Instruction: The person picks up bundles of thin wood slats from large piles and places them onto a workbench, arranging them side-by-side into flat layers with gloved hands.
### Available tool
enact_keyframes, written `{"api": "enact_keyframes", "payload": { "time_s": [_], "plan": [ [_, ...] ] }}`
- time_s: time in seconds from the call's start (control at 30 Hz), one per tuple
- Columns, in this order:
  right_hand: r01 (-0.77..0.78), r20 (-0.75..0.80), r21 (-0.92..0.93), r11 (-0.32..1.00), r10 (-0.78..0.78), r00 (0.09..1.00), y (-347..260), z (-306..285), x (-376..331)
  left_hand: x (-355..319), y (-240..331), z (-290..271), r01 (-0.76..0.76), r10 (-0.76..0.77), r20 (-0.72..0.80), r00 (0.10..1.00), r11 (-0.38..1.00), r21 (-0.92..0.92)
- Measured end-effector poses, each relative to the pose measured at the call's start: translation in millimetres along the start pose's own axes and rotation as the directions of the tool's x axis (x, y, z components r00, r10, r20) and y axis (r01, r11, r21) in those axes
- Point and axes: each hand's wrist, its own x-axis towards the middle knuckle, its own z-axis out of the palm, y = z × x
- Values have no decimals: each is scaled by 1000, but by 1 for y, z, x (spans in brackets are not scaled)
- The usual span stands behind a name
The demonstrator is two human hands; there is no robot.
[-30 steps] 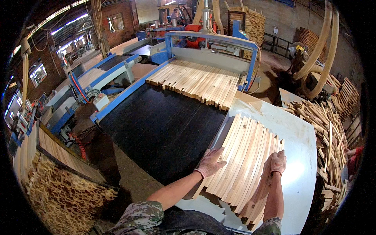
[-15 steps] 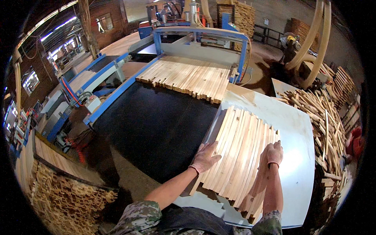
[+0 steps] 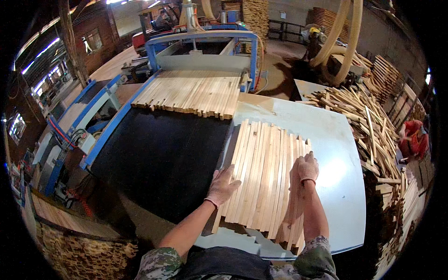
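A row of pale wooden strips (image 3: 261, 172) lies side by side on a light grey-white table (image 3: 333, 135), with uneven ends. Wearing a pinkish knitted glove, my left hand (image 3: 224, 185) rests against the row's left side, its fingers stretched out and thumb apart. My right hand (image 3: 308, 168), gloved alike, curls its fingers over the strips at the right edge; the fingertips are partly hidden. Beyond, a second batch of wooden strips (image 3: 189, 93) sits at the far end of a black conveyor belt (image 3: 158, 158), in front of a blue machine frame (image 3: 203, 34).
Loose wood sticks (image 3: 368, 126) pile up right of the table, near a red bag-like thing (image 3: 413, 139). Stacked wood (image 3: 88, 249) stands at the lower left. Thick beige hoses (image 3: 352, 39) hang at the back right. A person (image 3: 163, 21) is far behind the machine.
The whole view has swung to the right, so the scene sits further left and slightly higher. Both hands keep their places at the two sides of the row.
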Motion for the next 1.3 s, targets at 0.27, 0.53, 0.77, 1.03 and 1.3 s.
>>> {"api": "enact_keyframes", "payload": {
  "time_s": [0.27, 0.53, 0.77, 1.03, 1.3],
  "plan": [
    [-28, 2, 34, 999, 27, 1000, -6, -9, -4, -1, 10, -9, 61, -59, 55, 997, 998, -32],
    [-53, 75, 37, 998, 50, 996, -9, -15, -3, -1, 2, -1, 54, -53, 35, 998, 998, -28],
    [-37, -6, 35, 999, 37, 999, -5, -10, -5, 0, 1, 1, 46, -45, 31, 998, 999, -6],
    [-56, 30, 46, 997, 55, 998, -3, -8, -1, 1, 3, 1, 84, -84, 68, 994, 996, 0],
    [-59, 24, 53, 997, 58, 998, -3, -10, -2, 1, -2, 6, 46, -46, 24, 999, 999, -11]
  ]
}}
